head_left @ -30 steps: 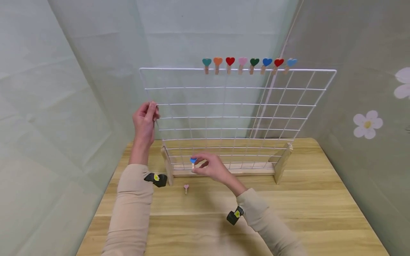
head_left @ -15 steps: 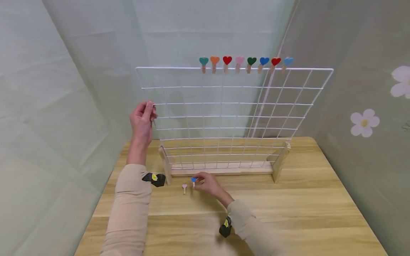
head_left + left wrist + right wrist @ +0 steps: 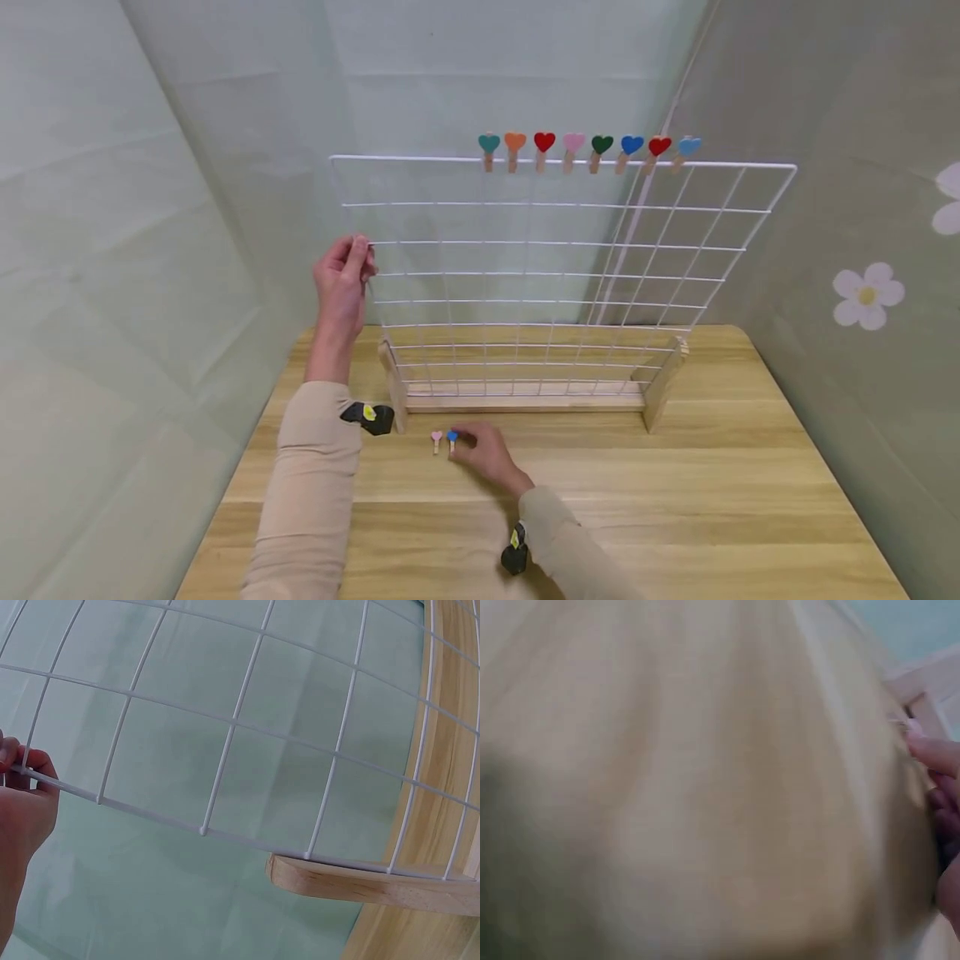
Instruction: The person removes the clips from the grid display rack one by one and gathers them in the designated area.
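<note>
The left hand (image 3: 341, 279) is raised beside the left edge of the white wire grid panel (image 3: 562, 275), with thumb and fingers pinching the panel's outer vertical wire; the left wrist view confirms the fingertips (image 3: 22, 769) closed around that wire where a horizontal wire meets it. The panel stands upright in a wooden base (image 3: 525, 402), whose left foot lies just below and to the right of the left wrist. The right hand (image 3: 483, 454) rests low on the wooden table (image 3: 712, 492), in front of the base, with its fingertips closed on a blue heart clothespin (image 3: 452, 438) that lies on or just at the tabletop. A pink heart clothespin (image 3: 437, 439) lies on the table just to the left of the blue one, near but apart from the right hand's fingers. The right wrist view is heavily blurred; only the fingers (image 3: 941, 787) at the right edge and the table surface can be made out. A row of eight heart clothespins (image 3: 588, 150) is clipped along the panel's top wire, well above both hands and toward the right half.
</note>
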